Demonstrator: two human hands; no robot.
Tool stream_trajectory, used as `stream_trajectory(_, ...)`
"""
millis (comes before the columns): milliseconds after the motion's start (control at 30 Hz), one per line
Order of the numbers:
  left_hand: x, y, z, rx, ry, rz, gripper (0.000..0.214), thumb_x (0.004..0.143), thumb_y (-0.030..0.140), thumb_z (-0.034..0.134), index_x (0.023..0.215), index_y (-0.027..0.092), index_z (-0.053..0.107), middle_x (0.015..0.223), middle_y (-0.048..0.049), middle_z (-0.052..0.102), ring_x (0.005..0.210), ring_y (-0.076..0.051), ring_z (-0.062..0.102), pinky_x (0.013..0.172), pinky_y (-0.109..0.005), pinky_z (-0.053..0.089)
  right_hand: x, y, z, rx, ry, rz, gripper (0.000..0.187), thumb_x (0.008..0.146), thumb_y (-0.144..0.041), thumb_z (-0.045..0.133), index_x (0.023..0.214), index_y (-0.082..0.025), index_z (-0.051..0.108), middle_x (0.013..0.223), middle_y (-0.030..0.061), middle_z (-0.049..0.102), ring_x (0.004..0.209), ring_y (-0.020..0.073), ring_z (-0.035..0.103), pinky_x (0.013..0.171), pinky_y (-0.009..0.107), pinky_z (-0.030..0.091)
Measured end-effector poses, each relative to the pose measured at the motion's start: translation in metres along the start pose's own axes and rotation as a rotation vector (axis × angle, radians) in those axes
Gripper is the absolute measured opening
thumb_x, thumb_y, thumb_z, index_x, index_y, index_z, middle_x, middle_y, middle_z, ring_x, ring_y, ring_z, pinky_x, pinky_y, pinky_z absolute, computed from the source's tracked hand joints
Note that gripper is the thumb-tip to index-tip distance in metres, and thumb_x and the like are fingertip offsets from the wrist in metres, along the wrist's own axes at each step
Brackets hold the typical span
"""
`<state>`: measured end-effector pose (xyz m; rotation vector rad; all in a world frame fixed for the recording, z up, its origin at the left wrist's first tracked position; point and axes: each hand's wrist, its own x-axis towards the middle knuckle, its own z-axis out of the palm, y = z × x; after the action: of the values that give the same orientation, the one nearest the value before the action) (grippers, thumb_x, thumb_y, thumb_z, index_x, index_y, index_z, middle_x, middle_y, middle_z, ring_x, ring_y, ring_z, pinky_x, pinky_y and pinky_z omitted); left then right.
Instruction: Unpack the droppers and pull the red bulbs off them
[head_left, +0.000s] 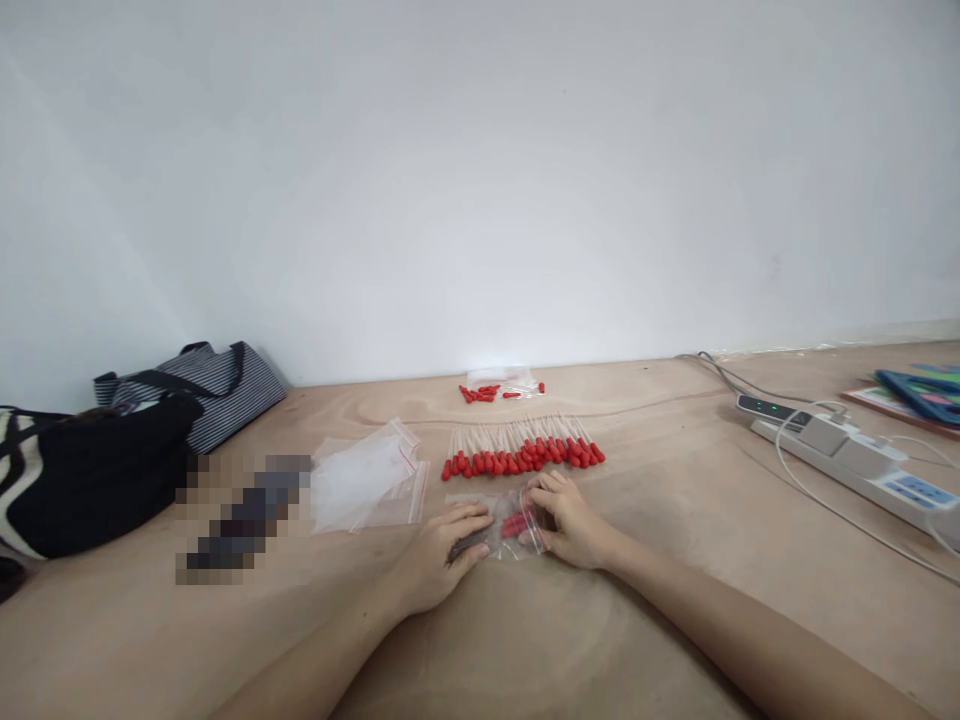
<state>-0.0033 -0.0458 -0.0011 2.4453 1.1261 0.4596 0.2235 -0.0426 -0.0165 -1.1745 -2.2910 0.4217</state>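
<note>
A clear zip bag [510, 548] lies on the table between my two hands, with a few red rubber bulbs [514, 525] showing through the plastic. My left hand [446, 550] is closed on the bag's left end. At the zip edge, which has a red line, the fingers of my right hand [570, 522] pinch the plastic. Just beyond stretches a row of droppers [525, 452] with clear stems and red bulbs, the bulbs toward me. To the left, several flat zip bags [367, 475] overlap in a pile.
Near the wall, loose red bulbs [480, 394] lie by another clear bag [499, 378]. A black bag [120, 480] and a striped bag [240, 390] stand left, beside a pixelated dark object [251, 510]. At right are a power strip [862, 460] with cables and a blue frame [915, 395].
</note>
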Motion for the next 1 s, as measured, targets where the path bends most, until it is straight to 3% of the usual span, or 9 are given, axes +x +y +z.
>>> stream_trajectory(267,0.000,-0.001,0.000,0.006,-0.017,-0.007,0.035,0.082,0.033,0.046,0.114,0.021,0.055,0.124,-0.0076,0.052,0.114,-0.021,0.047,0.098,-0.040,0.036,-0.003,-0.005,-0.003,0.141,-0.053,0.006,0.011,0.071,-0.027,0.062,0.079,-0.021,0.057,0.078,-0.0010,0.060,0.078,0.0162,0.049,0.079,0.035,0.032)
stream_trajectory(400,0.000,0.003,-0.003,0.004,-0.036,-0.009,0.036,0.082,0.032,0.047,0.115,0.021,0.054,0.124,-0.0076,0.051,0.114,-0.021,0.047,0.098,-0.040,0.036,-0.006,0.004,-0.009,0.214,-0.034,0.018,0.008,0.066,-0.022,0.063,0.070,-0.018,0.056,0.068,-0.0025,0.058,0.065,0.0121,0.050,0.076,0.032,0.034)
stream_trajectory(533,-0.001,0.006,-0.006,-0.002,-0.061,-0.033,0.036,0.081,0.032,0.047,0.115,0.020,0.054,0.126,-0.0081,0.049,0.116,-0.021,0.045,0.099,-0.040,0.035,-0.014,0.018,-0.025,0.220,-0.104,0.050,0.009,0.063,-0.012,0.059,0.069,-0.017,0.056,0.067,-0.0037,0.056,0.065,0.0111,0.050,0.078,0.033,0.034)
stream_trajectory(700,0.000,0.006,-0.006,-0.003,-0.071,-0.044,0.037,0.080,0.031,0.048,0.115,0.019,0.054,0.127,-0.0090,0.049,0.116,-0.022,0.045,0.099,-0.040,0.034,-0.018,0.025,-0.032,0.294,-0.089,0.126,0.021,0.064,-0.027,0.067,0.081,-0.018,0.058,0.078,0.0005,0.059,0.073,0.0137,0.052,0.068,0.028,0.039)
stream_trajectory(800,0.000,0.005,-0.005,-0.009,-0.058,-0.036,0.036,0.080,0.032,0.048,0.114,0.021,0.055,0.126,-0.0080,0.050,0.115,-0.022,0.046,0.098,-0.040,0.035,-0.015,0.024,-0.029,0.253,-0.104,0.135,0.019,0.062,-0.029,0.068,0.075,-0.018,0.059,0.073,-0.0004,0.059,0.068,0.0132,0.052,0.065,0.027,0.039)
stream_trajectory(900,0.000,0.004,-0.005,-0.017,-0.051,-0.029,0.035,0.080,0.031,0.049,0.114,0.023,0.055,0.126,-0.0069,0.050,0.115,-0.021,0.046,0.098,-0.039,0.035,-0.015,0.028,-0.034,0.268,-0.187,0.170,0.013,0.062,-0.027,0.066,0.069,-0.017,0.060,0.067,-0.0013,0.060,0.061,0.0115,0.052,0.058,0.024,0.039)
stream_trajectory(1000,0.000,0.002,-0.004,-0.017,-0.054,-0.029,0.035,0.080,0.030,0.049,0.114,0.023,0.055,0.126,-0.0070,0.049,0.116,-0.021,0.045,0.098,-0.040,0.035,-0.021,0.041,-0.052,0.388,-0.271,0.269,0.015,0.059,-0.026,0.067,0.067,-0.015,0.062,0.064,-0.0010,0.061,0.057,0.0104,0.052,0.051,0.021,0.039)
